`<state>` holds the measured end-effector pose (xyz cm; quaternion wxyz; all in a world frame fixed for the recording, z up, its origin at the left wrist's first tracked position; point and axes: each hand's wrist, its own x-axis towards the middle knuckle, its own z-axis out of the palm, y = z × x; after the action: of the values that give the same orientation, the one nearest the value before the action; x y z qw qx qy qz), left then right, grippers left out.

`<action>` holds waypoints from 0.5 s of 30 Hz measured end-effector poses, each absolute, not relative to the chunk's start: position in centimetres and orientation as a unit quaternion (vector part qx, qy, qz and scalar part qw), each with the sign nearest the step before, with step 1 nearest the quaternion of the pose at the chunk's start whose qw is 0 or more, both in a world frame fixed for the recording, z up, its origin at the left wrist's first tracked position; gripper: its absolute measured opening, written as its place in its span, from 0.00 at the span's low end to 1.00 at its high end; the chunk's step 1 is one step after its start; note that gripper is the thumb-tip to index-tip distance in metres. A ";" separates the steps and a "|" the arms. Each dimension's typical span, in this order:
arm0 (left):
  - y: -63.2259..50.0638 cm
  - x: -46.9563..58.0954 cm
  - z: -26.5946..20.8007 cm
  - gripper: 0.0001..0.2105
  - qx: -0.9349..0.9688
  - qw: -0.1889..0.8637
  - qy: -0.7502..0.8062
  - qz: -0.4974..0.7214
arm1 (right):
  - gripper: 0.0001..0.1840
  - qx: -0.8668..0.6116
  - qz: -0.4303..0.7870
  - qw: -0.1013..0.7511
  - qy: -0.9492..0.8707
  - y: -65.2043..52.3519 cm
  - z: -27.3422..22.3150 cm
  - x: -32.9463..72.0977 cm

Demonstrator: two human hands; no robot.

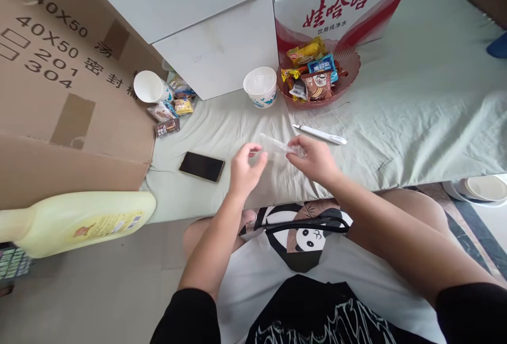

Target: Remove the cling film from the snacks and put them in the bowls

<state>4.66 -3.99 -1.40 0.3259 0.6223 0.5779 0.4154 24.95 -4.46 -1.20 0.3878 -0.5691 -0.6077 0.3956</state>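
My right hand [312, 159] pinches a piece of clear crinkled plastic [277, 143] between thumb and fingers, above the cloth. The plastic's far end points left, towards my left hand [246, 170]. That hand is open, thumb and fingers curved and apart, with nothing visible between them. Just beyond my right hand lies a white utility knife [320, 134]. A black phone [202, 166] rests face up, left of my left hand. Behind the hands stands a paper cup [260, 95] with something clear inside. To its right, a pink glass bowl [348, 72] holds several wrapped snacks [319, 86].
White cartons [222, 53] stand along the back of the pale green cloth [404, 122]. Another paper cup [152, 87] is tilted beside several small snack packets [168, 128]. A large cardboard box [99, 138] and a pale yellow bottle [91, 217] occupy the left side.
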 end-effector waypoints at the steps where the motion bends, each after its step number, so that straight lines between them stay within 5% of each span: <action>1: -4.0 5.6 -0.9 0.16 0.632 0.380 0.551 0.391 | 0.09 -0.526 0.434 0.405 -0.609 -4.4 -0.9 24.9; 4: -3.2 7.9 0.0 0.26 0.621 0.538 0.458 0.340 | 0.12 -0.383 0.606 0.468 -0.517 -4.3 0.4 25.1; 7: -0.2 8.1 0.1 0.27 0.626 0.542 0.429 0.359 | 0.14 -0.327 0.701 0.531 -0.345 -3.7 1.3 25.8; 12: 9.7 5.7 2.3 0.11 0.688 0.160 0.567 0.425 | 0.13 -0.467 0.629 0.556 -0.276 -1.9 1.4 27.3; 15: 16.1 6.1 4.0 0.02 0.728 0.048 0.591 0.344 | 0.15 -0.476 0.639 0.534 -0.284 -1.3 1.5 27.6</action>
<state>6.12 16.12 4.04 0.0485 0.7282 0.5907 0.3442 27.61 -1.32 1.51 0.5336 -0.4763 -0.2838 0.6387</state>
